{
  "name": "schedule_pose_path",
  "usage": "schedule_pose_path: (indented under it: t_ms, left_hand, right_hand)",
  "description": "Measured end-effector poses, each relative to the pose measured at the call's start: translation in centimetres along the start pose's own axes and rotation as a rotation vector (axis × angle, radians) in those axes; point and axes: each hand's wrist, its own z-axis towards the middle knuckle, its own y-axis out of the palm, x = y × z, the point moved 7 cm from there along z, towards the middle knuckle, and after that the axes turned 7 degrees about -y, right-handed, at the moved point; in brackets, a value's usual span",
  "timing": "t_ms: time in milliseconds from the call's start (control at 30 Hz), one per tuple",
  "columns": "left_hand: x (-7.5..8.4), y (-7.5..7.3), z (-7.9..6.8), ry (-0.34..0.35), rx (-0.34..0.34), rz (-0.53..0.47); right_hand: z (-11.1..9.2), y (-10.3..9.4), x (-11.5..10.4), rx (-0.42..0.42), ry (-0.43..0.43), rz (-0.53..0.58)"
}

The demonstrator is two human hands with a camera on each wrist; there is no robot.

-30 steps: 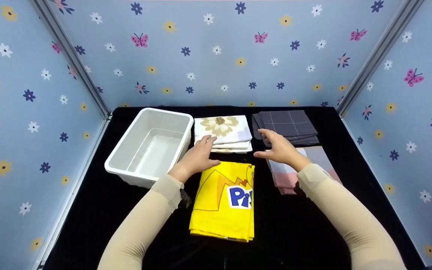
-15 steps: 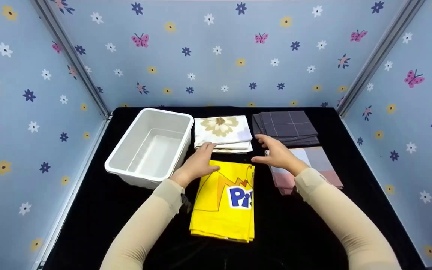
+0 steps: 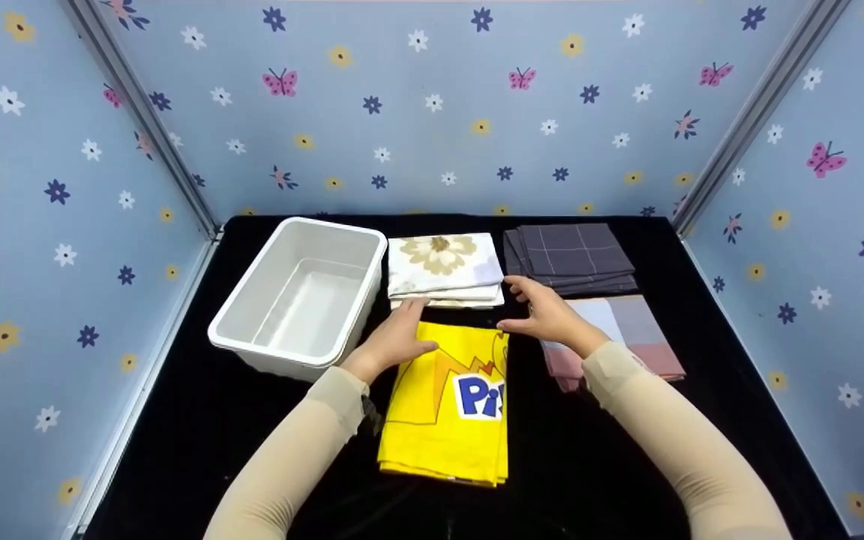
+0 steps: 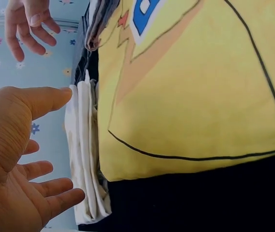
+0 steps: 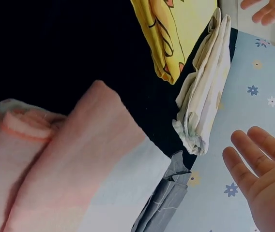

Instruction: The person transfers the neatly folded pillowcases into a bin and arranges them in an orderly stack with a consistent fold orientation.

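Observation:
A folded yellow cloth with a blue "Pi" print lies at the front middle of the black-covered table. My left hand hovers over its far left corner, fingers spread and thumb apart, holding nothing. Near the far right corner is my right hand, also holding nothing, its thumb tip by the yellow edge. In the left wrist view, a gap shows between the left thumb and the yellow cloth. Beyond the hands lies a folded white cloth with a beige flower. Part of a pink, white and grey cloth is hidden behind the right hand.
An empty white plastic bin stands to the left of the white cloth. Folded dark grey checked cloth lies at the back right. Blue flowered panels enclose the table at the back and sides.
Both hands have drawn back a little toward me, down over the far edge of the yellow cloth. The right hand has also shifted slightly left. The cloths and bin stay put.

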Motion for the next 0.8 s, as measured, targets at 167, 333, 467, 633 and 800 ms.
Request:
schedule_pose_path:
  t_ms: [167,333,467,633,800]
  left_hand:
    - [-0.9,0.1,0.0,-0.029,-0.005,-0.044]
    - [-1.6,0.2,-0.1,-0.055,-0.005,-0.093]
    - [-1.9,0.5,0.2,-0.059,0.012,-0.109]
    - [-2.3,0.9,0.4,-0.075,0.017,-0.160]
    - [-4.0,1.9,1.3,-0.117,0.029,-0.185]
  right_hand:
    - [0.2,0.4,0.1,-0.002,0.002,0.028]
    - [0.3,1.3,0.4,-0.030,0.022,0.051]
    - [0.2,1.9,0.4,-0.034,0.009,0.060]
    - [0.2,2.6,0.4,-0.032,-0.007,0.085]
    - [0.2,3.6,0.9,-0.015,-0.001,0.125]
